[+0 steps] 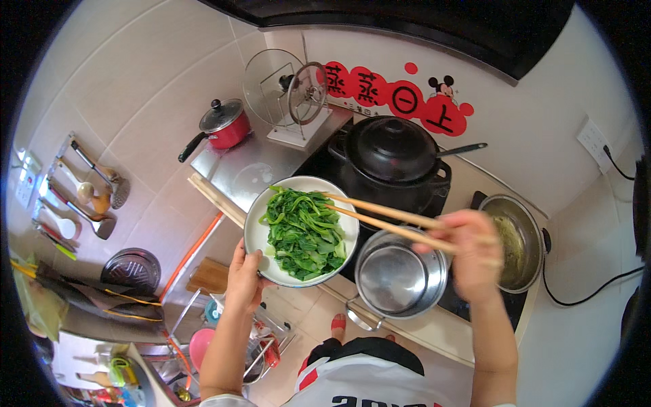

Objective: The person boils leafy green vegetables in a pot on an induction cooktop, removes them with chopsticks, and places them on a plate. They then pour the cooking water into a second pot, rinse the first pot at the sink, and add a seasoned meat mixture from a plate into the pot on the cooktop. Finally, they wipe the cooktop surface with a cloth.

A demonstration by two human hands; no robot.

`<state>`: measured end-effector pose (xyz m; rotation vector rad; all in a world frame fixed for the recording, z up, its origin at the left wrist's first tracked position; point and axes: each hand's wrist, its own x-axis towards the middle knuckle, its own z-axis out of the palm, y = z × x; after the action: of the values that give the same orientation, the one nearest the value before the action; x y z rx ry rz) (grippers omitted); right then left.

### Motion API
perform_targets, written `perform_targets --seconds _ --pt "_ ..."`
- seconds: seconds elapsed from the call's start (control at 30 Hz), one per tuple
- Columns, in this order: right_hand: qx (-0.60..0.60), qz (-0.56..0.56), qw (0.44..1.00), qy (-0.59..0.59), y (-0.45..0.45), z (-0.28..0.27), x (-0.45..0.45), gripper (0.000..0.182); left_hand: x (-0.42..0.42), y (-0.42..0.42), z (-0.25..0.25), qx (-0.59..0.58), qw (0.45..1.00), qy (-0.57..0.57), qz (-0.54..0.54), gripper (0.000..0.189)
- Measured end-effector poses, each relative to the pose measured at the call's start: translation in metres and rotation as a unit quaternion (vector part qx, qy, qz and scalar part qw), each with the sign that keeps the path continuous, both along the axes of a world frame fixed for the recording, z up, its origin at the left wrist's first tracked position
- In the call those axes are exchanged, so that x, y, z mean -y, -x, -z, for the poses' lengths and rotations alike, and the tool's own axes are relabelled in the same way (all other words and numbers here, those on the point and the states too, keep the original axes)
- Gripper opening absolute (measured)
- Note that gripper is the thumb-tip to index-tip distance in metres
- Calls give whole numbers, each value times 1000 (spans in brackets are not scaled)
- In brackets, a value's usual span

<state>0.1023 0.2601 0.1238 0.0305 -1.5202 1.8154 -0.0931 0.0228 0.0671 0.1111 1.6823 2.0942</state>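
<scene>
My left hand grips the near-left rim of a white plate with a dark edge. Cooked leafy greens are heaped on it, wet and bright. In my right hand, slightly blurred, is a pair of wooden chopsticks; their tips reach the upper right of the greens. Just right of the plate sits a stainless steel pot, with no lid on it. Behind it a black lidded pot stands on the black cooktop.
A steel pan with greenish residue stands at the right. At the back left are a red saucepan and a rack with glass lids. Ladles and spatulas hang on the left wall. A range hood overhangs the back.
</scene>
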Motion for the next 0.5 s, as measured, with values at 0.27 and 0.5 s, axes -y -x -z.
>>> perform_targets --seconds 0.27,0.5 --pt "33 11 747 -664 58 48 37 29 -4 26 21 -17 1000 26 7 42" --pt "45 77 897 -433 14 36 24 16 10 85 36 -31 999 30 8 39"
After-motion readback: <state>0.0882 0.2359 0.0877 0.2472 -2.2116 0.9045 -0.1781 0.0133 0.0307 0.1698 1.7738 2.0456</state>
